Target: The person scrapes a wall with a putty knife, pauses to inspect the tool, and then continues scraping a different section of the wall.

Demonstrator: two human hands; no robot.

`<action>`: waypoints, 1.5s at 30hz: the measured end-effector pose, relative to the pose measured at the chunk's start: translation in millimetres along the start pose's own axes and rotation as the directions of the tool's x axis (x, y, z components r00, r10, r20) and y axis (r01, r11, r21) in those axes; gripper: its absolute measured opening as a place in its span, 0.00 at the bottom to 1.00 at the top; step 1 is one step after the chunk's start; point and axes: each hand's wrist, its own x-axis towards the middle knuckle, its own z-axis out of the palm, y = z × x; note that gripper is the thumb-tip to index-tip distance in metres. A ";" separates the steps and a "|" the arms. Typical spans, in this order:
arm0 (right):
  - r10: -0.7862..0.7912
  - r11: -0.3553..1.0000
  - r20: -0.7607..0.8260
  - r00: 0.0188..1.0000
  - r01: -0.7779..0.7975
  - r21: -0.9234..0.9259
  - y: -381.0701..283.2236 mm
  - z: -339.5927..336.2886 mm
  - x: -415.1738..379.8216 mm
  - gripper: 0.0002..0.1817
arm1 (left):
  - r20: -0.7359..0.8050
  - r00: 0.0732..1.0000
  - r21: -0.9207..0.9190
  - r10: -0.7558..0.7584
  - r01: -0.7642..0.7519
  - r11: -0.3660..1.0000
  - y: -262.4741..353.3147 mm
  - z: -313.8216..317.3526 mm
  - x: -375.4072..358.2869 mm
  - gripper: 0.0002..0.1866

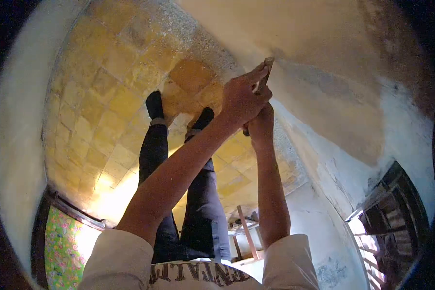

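Observation:
My left hand [241, 100] reaches across to the upper right, its fingers closed on a narrow brown tool [268, 63] whose flat end points up by the wall. Just below and touching it, my right hand [262, 120] is closed too. A small dark end of something [246, 129] shows beside the right hand; whether it belongs to the same tool is unclear. My right fingers are mostly hidden behind the left hand, so what they grip cannot be made out. Both hands are next to the stained plaster wall [324, 92].
Worn yellow floor tiles [116, 96] lie below, under my dark-shod feet. A wooden piece of furniture [246, 232] stands behind my legs. A green flowered curtain [63, 246] hangs at lower left, and a dark-framed opening [391, 222] is at lower right.

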 end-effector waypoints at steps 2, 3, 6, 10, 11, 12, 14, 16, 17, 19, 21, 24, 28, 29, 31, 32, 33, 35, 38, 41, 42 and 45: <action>0.039 0.998 0.004 0.999 -0.040 0.052 -26.2 -9.4 -29.0 0.19 | 0.037 0.996 -0.096 -0.078 0.082 0.992 25.7 -4.0 -8.0 0.28; 0.001 0.995 -0.042 0.999 0.003 0.103 -36.4 -9.7 -45.7 0.17 | 0.044 0.996 -0.138 -0.072 0.077 0.987 39.4 -6.2 -13.1 0.27; -0.136 0.979 -0.172 0.976 0.159 0.127 -65.7 -8.0 -90.9 0.20 | 0.103 0.986 -0.224 -0.130 0.150 0.963 86.7 -17.3 -23.1 0.27; -0.115 0.966 -0.233 0.966 0.163 0.201 -96.4 -8.9 -134.4 0.33 | 0.146 0.976 -0.262 -0.161 0.195 0.945 139.0 -34.8 -28.6 0.27; -0.166 0.952 -0.264 0.950 0.224 0.209 -108.1 -4.8 -142.8 0.38 | 0.165 0.974 -0.265 -0.155 0.195 0.944 148.0 -36.7 -29.0 0.27; -0.148 0.952 -0.263 0.953 0.210 0.222 -113.8 -6.6 -145.8 0.38 | 0.183 0.972 -0.267 -0.149 0.195 0.944 157.0 -38.6 -29.5 0.27; -0.108 0.952 -0.258 0.960 0.175 0.251 -119.5 -12.3 -150.6 0.37 | 0.237 0.957 -0.255 -0.166 0.226 0.940 167.4 -40.6 -29.1 0.28; -0.198 0.885 -0.212 0.957 0.268 0.382 -119.3 -13.1 -146.0 0.33 | 0.180 0.982 -0.296 -0.050 0.103 0.950 166.1 -33.4 -30.0 0.29; -0.209 0.852 -0.207 0.956 0.282 0.440 -118.3 -11.9 -142.6 0.32 | 0.161 0.987 -0.312 -0.003 0.054 0.949 161.9 -30.9 -30.6 0.30; -0.199 0.853 -0.231 0.952 0.284 0.438 -115.8 -10.5 -143.1 0.31 | 0.170 0.984 -0.333 0.045 0.015 0.943 155.0 -28.3 -33.5 0.31; -0.178 0.909 -0.292 0.940 0.271 0.316 -117.1 -7.8 -145.8 0.30 | 0.205 0.978 -0.330 0.046 0.025 0.944 155.3 -27.9 -33.3 0.31; -0.103 0.855 -0.303 0.947 0.240 0.460 -126.7 -5.0 -146.1 0.28 | 0.248 0.969 -0.270 0.005 0.064 0.961 165.6 -34.6 -31.3 0.31; -0.174 0.889 -0.301 0.938 0.281 0.362 -112.4 -1.5 -140.4 0.27 | 0.237 0.971 -0.255 0.029 0.034 0.966 161.6 -35.1 -33.1 0.30; -0.187 0.865 -0.296 0.937 0.300 0.402 -111.2 -3.7 -140.4 0.27 | 0.192 0.979 -0.276 0.075 -0.019 0.961 158.6 -34.7 -31.5 0.31; -0.149 0.859 -0.303 0.941 0.275 0.432 -119.6 -12.6 -147.1 0.27 | 0.163 0.986 -0.296 0.040 0.010 0.955 167.3 -23.5 -37.6 0.30; -0.152 0.858 -0.280 0.948 0.267 0.439 -122.4 -17.9 -147.5 0.27 | 0.144 0.989 -0.288 0.041 0.002 0.958 170.1 -20.3 -37.0 0.30; -0.156 0.858 -0.255 0.954 0.258 0.445 -125.1 -22.8 -147.4 0.27 | 0.124 0.991 -0.280 0.042 -0.006 0.960 172.9 -17.0 -36.6 0.30; -0.170 0.855 -0.214 0.962 0.252 0.453 -127.1 -24.9 -140.5 0.27 | 0.069 0.996 -0.215 0.059 -0.043 0.976 174.6 -15.7 -34.5 0.29; -0.171 0.858 -0.196 0.966 0.244 0.452 -119.9 -18.3 -133.5 0.26 | 0.060 0.998 -0.143 0.019 -0.010 0.990 167.8 -26.2 -22.8 0.30; -0.155 0.867 -0.245 0.957 0.251 0.431 -123.5 -14.0 -145.4 0.25 | 0.132 0.991 -0.134 0.015 0.002 0.991 172.4 -25.9 -36.8 0.30; -0.139 0.871 -0.272 0.952 0.248 0.425 -126.5 -16.6 -149.3 0.25 | 0.115 0.993 -0.138 0.018 -0.002 0.990 174.1 -23.9 -35.8 0.29; -0.136 0.892 -0.282 0.950 0.241 0.382 -134.8 -16.8 -145.3 0.25 | 0.059 0.998 -0.130 0.023 -0.015 0.991 176.3 -20.5 -26.9 0.27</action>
